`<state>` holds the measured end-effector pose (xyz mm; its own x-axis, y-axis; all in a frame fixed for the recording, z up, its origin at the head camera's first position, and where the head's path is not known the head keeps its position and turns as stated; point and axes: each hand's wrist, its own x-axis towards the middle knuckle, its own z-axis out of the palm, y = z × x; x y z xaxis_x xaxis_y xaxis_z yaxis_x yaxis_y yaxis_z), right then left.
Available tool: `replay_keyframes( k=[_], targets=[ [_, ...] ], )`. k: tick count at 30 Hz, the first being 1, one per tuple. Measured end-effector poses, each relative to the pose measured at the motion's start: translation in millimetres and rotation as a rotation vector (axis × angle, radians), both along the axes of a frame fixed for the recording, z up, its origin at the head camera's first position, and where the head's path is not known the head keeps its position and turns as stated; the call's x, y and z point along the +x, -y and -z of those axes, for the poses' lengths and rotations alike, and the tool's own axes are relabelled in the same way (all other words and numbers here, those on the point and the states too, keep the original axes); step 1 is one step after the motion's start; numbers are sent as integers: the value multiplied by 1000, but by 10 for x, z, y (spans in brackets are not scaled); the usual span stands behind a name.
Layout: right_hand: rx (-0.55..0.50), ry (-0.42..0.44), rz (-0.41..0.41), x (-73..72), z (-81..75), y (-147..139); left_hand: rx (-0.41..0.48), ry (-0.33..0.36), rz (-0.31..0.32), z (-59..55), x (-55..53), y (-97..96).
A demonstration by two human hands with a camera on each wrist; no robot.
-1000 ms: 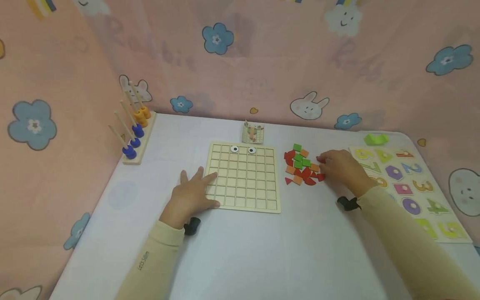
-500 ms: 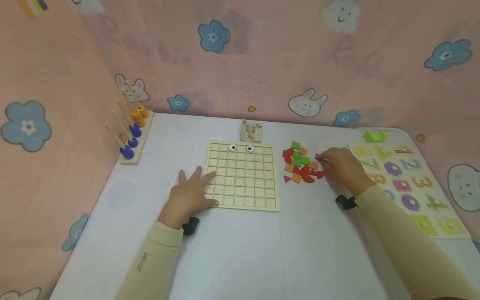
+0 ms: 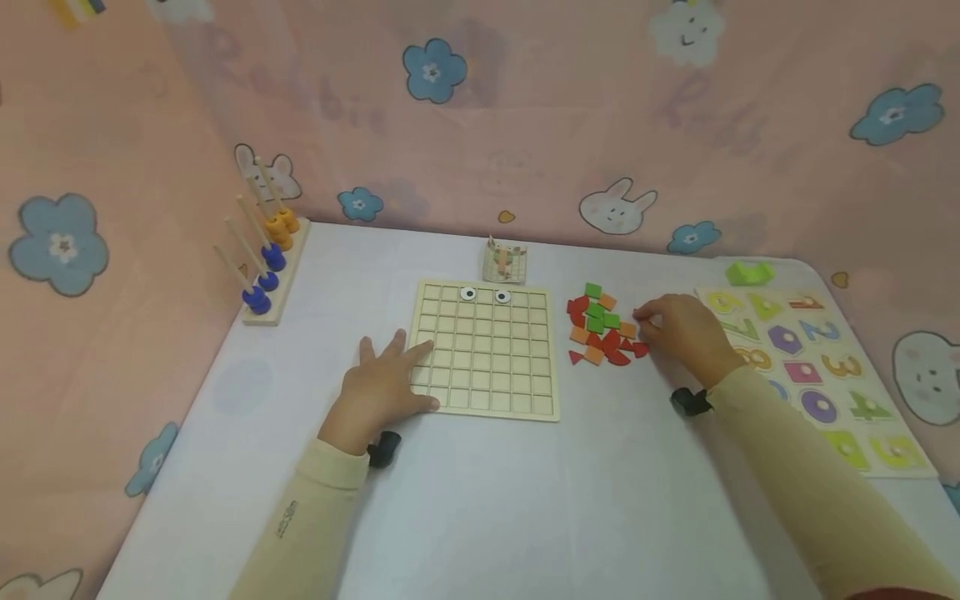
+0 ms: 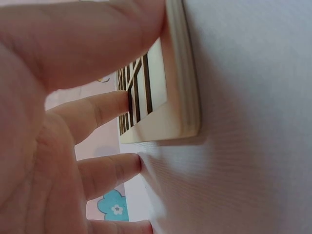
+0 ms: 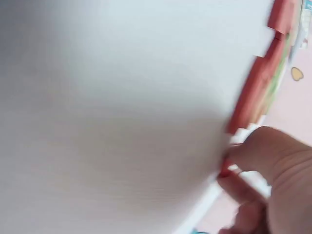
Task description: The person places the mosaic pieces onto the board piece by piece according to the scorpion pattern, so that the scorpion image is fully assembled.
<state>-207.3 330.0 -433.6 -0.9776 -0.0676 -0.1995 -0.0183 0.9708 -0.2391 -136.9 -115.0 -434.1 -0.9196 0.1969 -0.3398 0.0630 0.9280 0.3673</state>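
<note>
My left hand point(image 3: 378, 387) lies with spread fingers at the left edge of a wooden grid board point(image 3: 491, 358). In the left wrist view, the thumb and one finger touch the board point(image 4: 173, 112), while other fingertips rest on the white cloth. Two round eye pieces point(image 3: 502, 297) sit in the board's top row. My right hand point(image 3: 686, 337) is at the right side of a loose pile of flat red, green and orange pieces point(image 3: 595, 323). Between its thumb and forefinger it pinches a small red piece point(image 5: 225, 166), mostly hidden by the fingers.
A small pattern card point(image 3: 505, 261) stands behind the board. A peg abacus point(image 3: 276, 275) with blue and orange beads is at the back left. On the right lie a number-and-shape puzzle board point(image 3: 806, 433), partly under the right forearm, and a green block point(image 3: 750, 272).
The view shifts slightly with the head. Both hands keep nearly the same places, the left at the board and the right beside the pile.
</note>
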Motion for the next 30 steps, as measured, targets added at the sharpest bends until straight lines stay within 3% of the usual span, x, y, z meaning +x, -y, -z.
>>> replay_keyframes(
  k=[5,9,12,16,20,25,30],
  targets=[
    [22,3,-1,-98,-178,212,-2,-1,-8,3,-12,15],
    [7,-46,-54,-239,-338,748,-4,-1,-6,-16,-18,43],
    [-44,-116,-180,-331,-348,1327,-2,1,-10,-17,-24,66],
    [-111,-183,-399,-373,-232,2109,-14,4,-5,6,-32,80],
    [-108,-201,-524,-401,-91,2626,-31,8,12,32,-40,55],
    [-23,-220,-531,-471,24,2842,-30,6,21,18,-46,5],
    [74,-246,-571,-482,19,2858,-33,3,12,-16,-62,2]
  ],
)
